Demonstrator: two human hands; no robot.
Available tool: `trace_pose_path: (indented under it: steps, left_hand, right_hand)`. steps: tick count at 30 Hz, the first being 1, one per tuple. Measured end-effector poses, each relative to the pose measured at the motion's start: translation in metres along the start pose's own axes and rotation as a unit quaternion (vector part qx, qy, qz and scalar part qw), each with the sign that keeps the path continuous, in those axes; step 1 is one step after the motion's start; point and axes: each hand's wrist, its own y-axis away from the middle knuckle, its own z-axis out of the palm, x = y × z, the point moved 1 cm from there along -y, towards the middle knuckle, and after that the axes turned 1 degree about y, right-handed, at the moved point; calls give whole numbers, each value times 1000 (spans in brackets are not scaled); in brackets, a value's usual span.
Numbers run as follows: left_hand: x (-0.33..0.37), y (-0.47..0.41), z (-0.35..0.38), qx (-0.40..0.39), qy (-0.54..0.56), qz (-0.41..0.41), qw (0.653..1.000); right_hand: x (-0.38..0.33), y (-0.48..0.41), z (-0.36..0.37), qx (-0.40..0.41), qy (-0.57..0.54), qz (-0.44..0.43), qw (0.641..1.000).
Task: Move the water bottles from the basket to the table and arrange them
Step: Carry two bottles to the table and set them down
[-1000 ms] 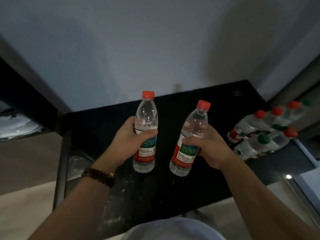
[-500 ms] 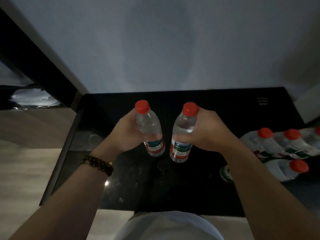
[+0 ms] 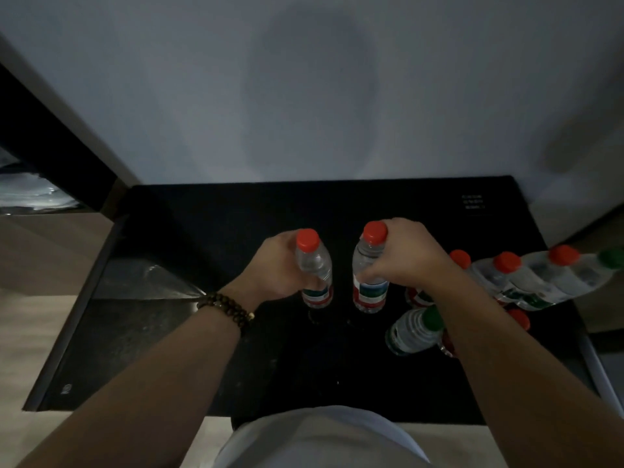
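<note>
Two clear water bottles with red caps stand side by side in the middle of the black table [image 3: 209, 349]. My left hand [image 3: 277, 270] is wrapped around the left bottle [image 3: 314, 268]. My right hand [image 3: 405, 258] grips the right bottle [image 3: 368, 282] near its shoulder. Both bottle bases look down on or very near the tabletop. Several more bottles with red and green caps [image 3: 526, 282] lie on their sides at the table's right, partly hidden behind my right forearm. One green-capped bottle [image 3: 412, 332] lies closest. No basket shows.
A grey wall [image 3: 304, 96] rises directly behind the table. Left of the table is a dark cabinet edge [image 3: 50, 130] with a light floor below. A small white label [image 3: 474, 202] sits at the table's far right corner. A beaded bracelet [image 3: 226, 304] circles my left wrist.
Both hands have carried their bottles down and forward, from held up in the air and tilted to upright on the tabletop. My view has tipped further down over the table.
</note>
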Motion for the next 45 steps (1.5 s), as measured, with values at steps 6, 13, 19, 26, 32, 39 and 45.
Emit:
trace_pose_path:
  steps: [6, 13, 19, 26, 32, 39, 45]
  left_hand:
    - [4, -25, 24, -37, -4, -41, 998]
    - [-5, -41, 40, -34, -5, -54, 998]
    - [-10, -45, 45, -53, -15, -57, 997]
    - [-13, -45, 53, -51, -30, -44, 997]
    - [-13, -43, 57, -64, -42, -33, 997]
    - [-18, -40, 60, -66, -64, -63, 994]
    - [-17, -17, 36, -76, -104, -98, 987]
  right_hand:
    - [28, -18, 6, -36, 34, 26, 998]
    - [50, -39, 23, -77, 89, 13, 993]
    - [51, -42, 20, -85, 96, 10, 992]
    - [39, -34, 10, -168, 165, 28, 972]
    - [31, -23, 9, -168, 191, 31, 967]
    - [25, -18, 11, -172, 199, 38, 964]
    - [-6, -9, 7, -190, 209, 25, 959]
